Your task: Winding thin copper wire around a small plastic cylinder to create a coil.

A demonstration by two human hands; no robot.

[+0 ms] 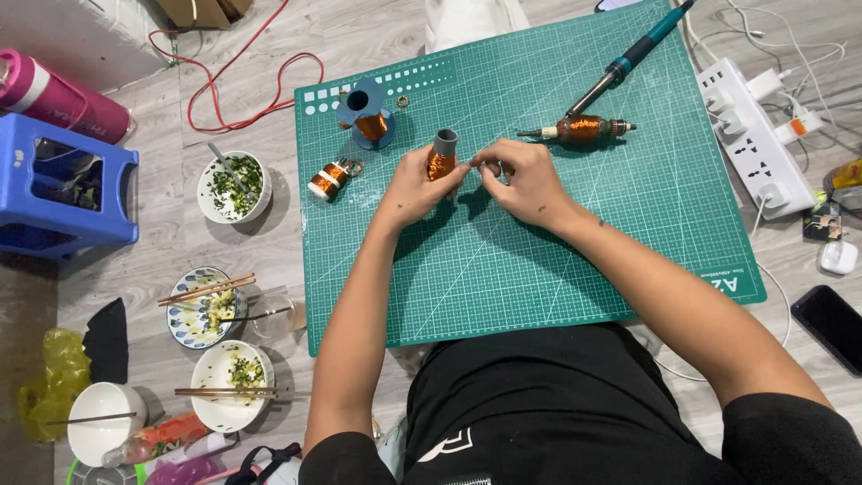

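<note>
my left hand (415, 184) grips the copper wire coil on its grey tube (441, 156) above the green cutting mat (575, 251); my right hand (523, 180) pinches its wire end. winding step; next wants steady tension.

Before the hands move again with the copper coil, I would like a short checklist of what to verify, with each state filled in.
1. Left hand grips the copper coil on its grey tube: ok.
2. Right hand pinches at the coil's side: ok; wire itself: cannot tell.
3. Both work over the green cutting mat: ok.
4. Soldering iron lies apart from both hands: ok.
5. Iron hot or cold: cannot tell.
</note>
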